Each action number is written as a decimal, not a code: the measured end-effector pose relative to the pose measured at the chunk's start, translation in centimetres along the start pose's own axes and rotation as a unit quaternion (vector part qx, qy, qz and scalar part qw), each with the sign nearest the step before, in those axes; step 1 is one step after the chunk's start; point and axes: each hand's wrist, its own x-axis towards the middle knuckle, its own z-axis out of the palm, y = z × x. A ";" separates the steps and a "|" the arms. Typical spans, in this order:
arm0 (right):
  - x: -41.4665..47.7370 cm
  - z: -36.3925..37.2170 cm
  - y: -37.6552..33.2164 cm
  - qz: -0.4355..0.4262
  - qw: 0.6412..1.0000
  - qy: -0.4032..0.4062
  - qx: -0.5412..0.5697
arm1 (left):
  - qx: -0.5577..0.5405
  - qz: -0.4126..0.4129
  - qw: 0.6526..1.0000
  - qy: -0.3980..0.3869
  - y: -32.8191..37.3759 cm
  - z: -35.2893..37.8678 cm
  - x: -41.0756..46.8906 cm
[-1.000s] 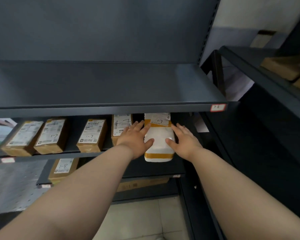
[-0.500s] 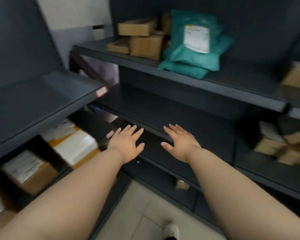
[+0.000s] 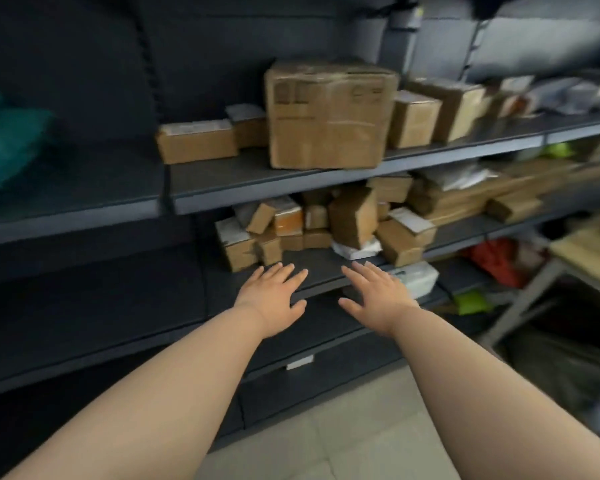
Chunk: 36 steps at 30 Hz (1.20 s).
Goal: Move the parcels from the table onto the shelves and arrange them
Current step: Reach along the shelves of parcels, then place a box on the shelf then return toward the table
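Observation:
My left hand (image 3: 272, 296) and my right hand (image 3: 378, 295) are stretched out in front of me, palms down, fingers spread, holding nothing. Behind them stands a dark grey shelf unit (image 3: 243, 192). A large cardboard box (image 3: 328, 114) sits on its upper shelf between smaller boxes (image 3: 196, 140). The shelf below holds a jumble of several small cardboard parcels (image 3: 326, 225). A white parcel (image 3: 414, 277) lies just right of my right hand. The corner of a wooden table (image 3: 589, 251) shows at the right edge. The view is motion-blurred.
Teal bags (image 3: 4, 140) lie on a shelf at the far left. Red (image 3: 496, 259) and green (image 3: 470, 303) items sit low at the right, near the table's grey leg (image 3: 520, 303). The floor below is pale tile (image 3: 326, 445).
My hands let go of the white and yellow parcel on the first shelf. My view has swung right, past the teal bags to the shelves of cardboard boxes; both hands stay empty.

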 end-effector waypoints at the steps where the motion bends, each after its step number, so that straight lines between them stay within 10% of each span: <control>1: -1.0 -0.5 3.2 0.026 1.000 0.001 0.004 | -0.003 0.021 1.000 0.001 2.8 -0.3 2.1; 12: -13.4 -3.5 31.0 0.278 0.959 0.054 0.024 | -0.013 0.264 0.964 0.038 32.5 -2.2 16.6; 36: -20.6 -5.9 61.8 0.549 0.814 0.130 0.136 | 0.006 0.486 0.874 0.004 68.3 -3.1 39.8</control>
